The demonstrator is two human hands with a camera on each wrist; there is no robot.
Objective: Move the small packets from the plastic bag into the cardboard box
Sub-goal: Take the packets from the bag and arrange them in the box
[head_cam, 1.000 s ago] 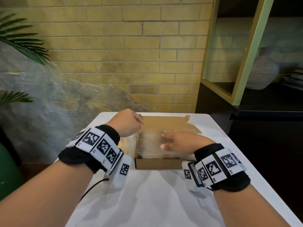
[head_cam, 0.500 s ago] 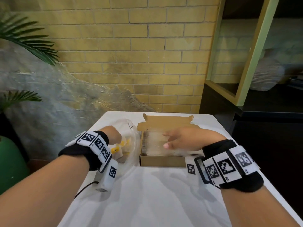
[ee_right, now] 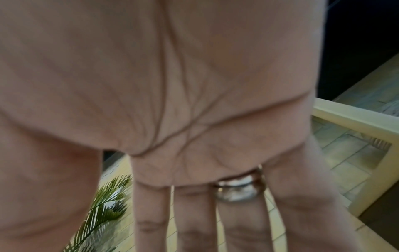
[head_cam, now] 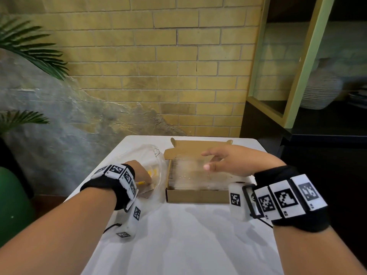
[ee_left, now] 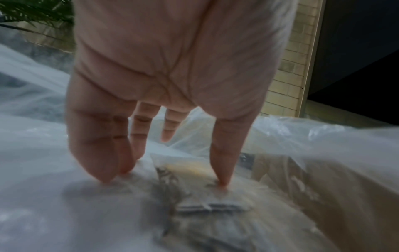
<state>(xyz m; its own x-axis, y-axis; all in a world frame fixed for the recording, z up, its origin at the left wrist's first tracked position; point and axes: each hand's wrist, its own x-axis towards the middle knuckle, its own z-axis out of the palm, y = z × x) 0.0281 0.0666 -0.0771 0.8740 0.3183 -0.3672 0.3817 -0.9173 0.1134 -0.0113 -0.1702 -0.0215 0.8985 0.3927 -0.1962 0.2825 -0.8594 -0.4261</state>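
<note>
A clear plastic bag [head_cam: 143,153] lies on the white table left of the open cardboard box [head_cam: 198,195]. My left hand [head_cam: 141,173] is inside the bag. In the left wrist view its straight fingertips [ee_left: 222,180] press down on a small clear packet [ee_left: 190,172] with yellow contents, and other fingers touch the plastic beside it. Several clear packets [head_cam: 198,177] lie stacked in the box. My right hand [head_cam: 208,160] hovers just above them, its fingers [ee_right: 194,221] spread and straight, holding nothing.
The box's lid flap [head_cam: 200,145] stands open at the back. The white table [head_cam: 188,239] ends at a brick wall. Palm fronds [head_cam: 29,48] and a green object [head_cam: 12,205] are at the left, a dark shelf unit [head_cam: 297,80] at the right.
My left hand left the box's left edge and went down into the plastic bag. My right hand lifted off the packets in the box and spread its fingers.
</note>
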